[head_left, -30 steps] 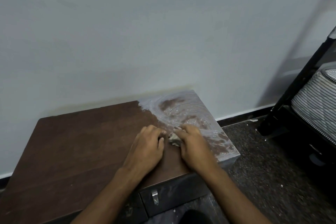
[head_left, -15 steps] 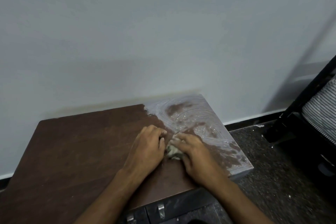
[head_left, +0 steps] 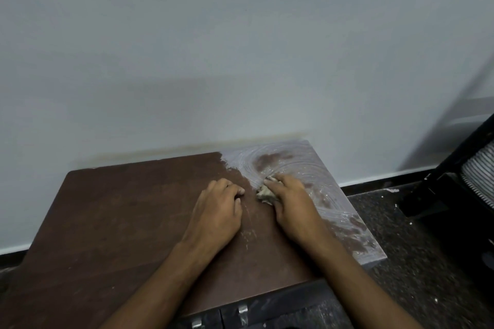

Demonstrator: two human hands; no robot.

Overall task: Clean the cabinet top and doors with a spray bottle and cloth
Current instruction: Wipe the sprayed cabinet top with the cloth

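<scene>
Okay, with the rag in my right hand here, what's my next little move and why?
Probably sweep the cloth under your right hand rightward: the cabinet top is streaked white there, while the left hand rests on wiped wood.

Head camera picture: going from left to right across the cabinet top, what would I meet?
Bare brown wood → left hand → crumpled cloth → right hand → white smeared patch → dark floor → striped thing.
</scene>
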